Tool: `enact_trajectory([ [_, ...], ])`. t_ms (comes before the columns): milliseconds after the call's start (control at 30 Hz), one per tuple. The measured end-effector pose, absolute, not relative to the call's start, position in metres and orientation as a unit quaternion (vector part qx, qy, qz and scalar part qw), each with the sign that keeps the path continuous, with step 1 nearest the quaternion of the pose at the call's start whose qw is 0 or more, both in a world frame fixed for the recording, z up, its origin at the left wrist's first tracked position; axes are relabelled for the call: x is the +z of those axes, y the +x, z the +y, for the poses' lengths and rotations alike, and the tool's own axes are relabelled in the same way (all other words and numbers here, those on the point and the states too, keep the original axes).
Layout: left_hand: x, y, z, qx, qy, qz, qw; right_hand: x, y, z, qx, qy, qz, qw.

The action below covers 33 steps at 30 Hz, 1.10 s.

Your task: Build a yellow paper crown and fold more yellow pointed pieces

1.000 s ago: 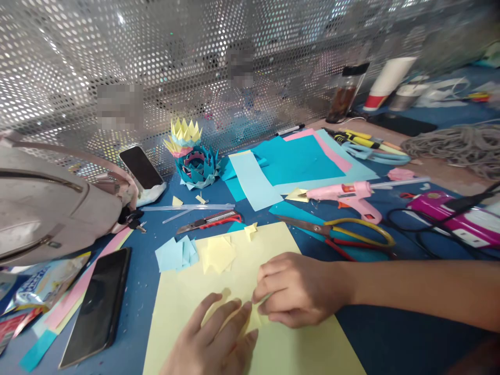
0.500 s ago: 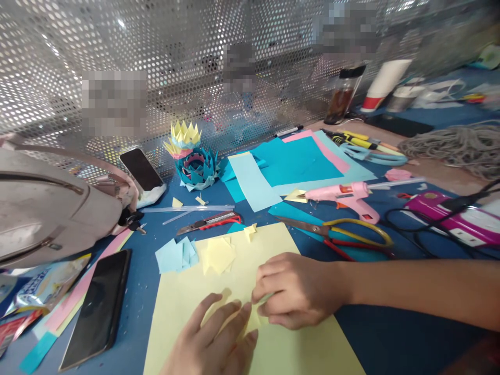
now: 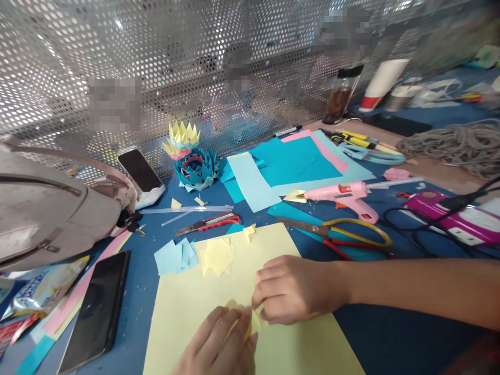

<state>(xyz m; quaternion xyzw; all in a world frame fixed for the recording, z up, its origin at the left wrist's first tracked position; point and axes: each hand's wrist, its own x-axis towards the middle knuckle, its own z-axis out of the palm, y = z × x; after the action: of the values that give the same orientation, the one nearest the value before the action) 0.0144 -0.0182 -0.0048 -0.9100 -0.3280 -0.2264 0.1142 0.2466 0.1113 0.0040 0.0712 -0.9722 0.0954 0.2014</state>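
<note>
Over a large yellow sheet of paper, my left hand and my right hand meet on a small yellow piece of paper. Both hands have their fingers closed on that piece, which they largely cover. Beyond them on the sheet lie a pile of yellow paper squares and a small folded yellow piece. Light blue paper squares overlap the sheet's far left corner. Scissors with yellow and red handles rest past my right hand.
A red utility knife, clear glue sticks and a pink glue gun lie behind the sheet. A folded paper lotus stands by the perforated metal panel. Left are a phone and a bag; right, a purple power strip.
The fingers of my left hand have drawn together and shifted slightly right, against the small yellow piece. My right hand stays almost in place.
</note>
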Motion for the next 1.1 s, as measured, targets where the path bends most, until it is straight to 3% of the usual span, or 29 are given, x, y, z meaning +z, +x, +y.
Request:
enact_trajectory([
  [567,-0.016,0.007,-0.021,-0.226,-0.911,-0.334,0.089,0.006,0.249,0.108,0.041,0.099,-0.954,0.280],
  [1100,-0.013,0.011,-0.020,-0.239,-0.908,-0.326,0.114,0.004,0.249,0.110,0.048,0.110,-0.960,0.254],
])
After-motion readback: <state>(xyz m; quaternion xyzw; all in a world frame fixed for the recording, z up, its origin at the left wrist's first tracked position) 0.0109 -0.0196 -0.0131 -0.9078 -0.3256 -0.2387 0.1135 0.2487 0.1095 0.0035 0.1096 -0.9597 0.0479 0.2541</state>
